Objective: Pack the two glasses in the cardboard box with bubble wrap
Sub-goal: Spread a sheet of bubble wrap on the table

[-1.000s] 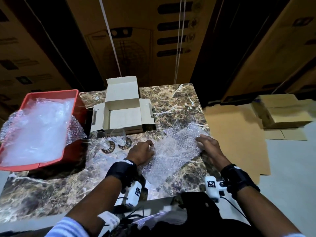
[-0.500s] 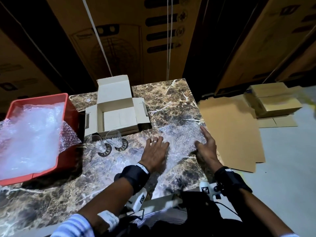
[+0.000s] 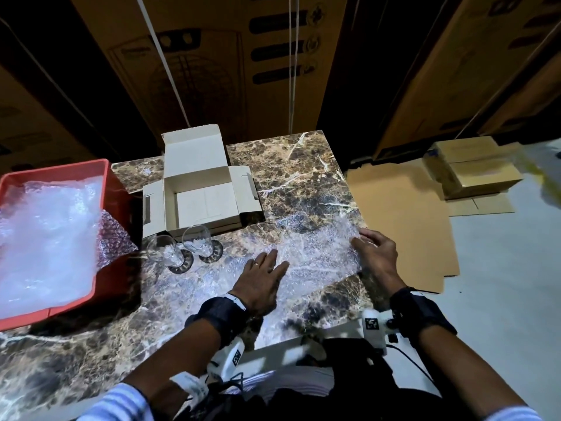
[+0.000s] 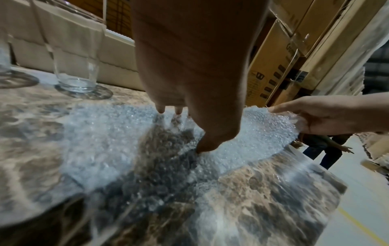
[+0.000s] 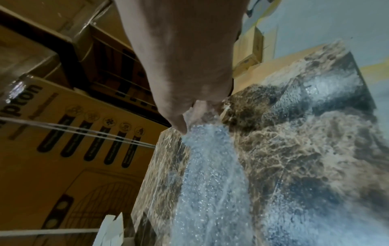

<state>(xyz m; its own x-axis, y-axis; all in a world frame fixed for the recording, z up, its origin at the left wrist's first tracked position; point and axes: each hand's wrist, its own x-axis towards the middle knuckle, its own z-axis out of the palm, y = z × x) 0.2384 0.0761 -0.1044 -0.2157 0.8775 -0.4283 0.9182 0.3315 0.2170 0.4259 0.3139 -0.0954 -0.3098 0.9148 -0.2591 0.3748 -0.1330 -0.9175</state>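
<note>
A clear bubble wrap sheet [image 3: 315, 253] lies spread on the marble table [image 3: 288, 165]. My left hand [image 3: 267, 270] presses flat on its left part with straight fingers [image 4: 210, 143]. At the table's right edge my right hand [image 3: 375, 253] pinches the sheet's slightly lifted right edge [image 4: 280, 119]. Two empty glasses [image 3: 168, 253] [image 3: 200, 243] stand upright left of my left hand, in front of the open white cardboard box [image 3: 203, 202]. The nearer glass [image 4: 75, 66] also shows in the left wrist view. The box holds nothing.
A red tray [image 3: 60, 174] full of more bubble wrap [image 3: 45, 238] sits at the table's left. Flat cardboard [image 3: 394, 223] and stacked small boxes [image 3: 476, 171] lie on the floor to the right. Big cartons [image 3: 212, 56] stand behind. A person [image 4: 324, 149] stands far off.
My left hand went from curled to flat on the sheet. The crumpled sheet now lies spread out. My right hand slid to its right edge.
</note>
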